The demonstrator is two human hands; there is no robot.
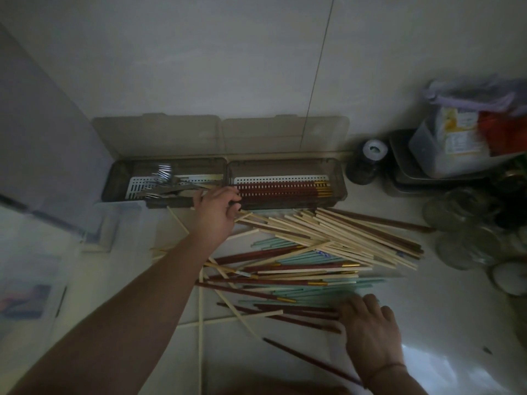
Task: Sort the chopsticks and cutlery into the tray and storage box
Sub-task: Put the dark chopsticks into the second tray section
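**Chopstick pile on tabletop, both hands in it**

Pale tabletop [285, 363] runs up to a tiled wall [199, 67]; dim light, detail soft.

Biggest item: loose chopstick pile [313, 258], spread across centre-right of tabletop. Mixed sticks – pale wood, dark red w/ gold bands, teal – crossing at many angles, some strays fanning out toward the near edge.

Behind pile, against the wall: long smoky-clear storage box [340, 192], 2 compartments side by side, lids [219, 135] hinged up & leaning on the wall. Right compartment: row of dark red chopsticks [282, 189] laid parallel on a white slotted insert, gold ends to the right. Left compartment: metal cutlery [165, 181], forks among it, jumbled on a similar insert.

Clear plastic tray [114, 223] sits left of pile, just in front of box's left end; contents can't be made out.

Far right: metal pan w/ plastic container and bags [456, 143], glass jars [462, 223], dark roll [368, 163] – cluttered, apart from the pile.

Left hand [216, 209]: arm reaches diagonally from lower left, hand at box's front wall near the divider, fingers curled around sth dark; can't tell what it is.

Right hand [368, 317]: lower right, palm down, fingers extended flat on near edge of the pile, pressing on teal & red sticks.
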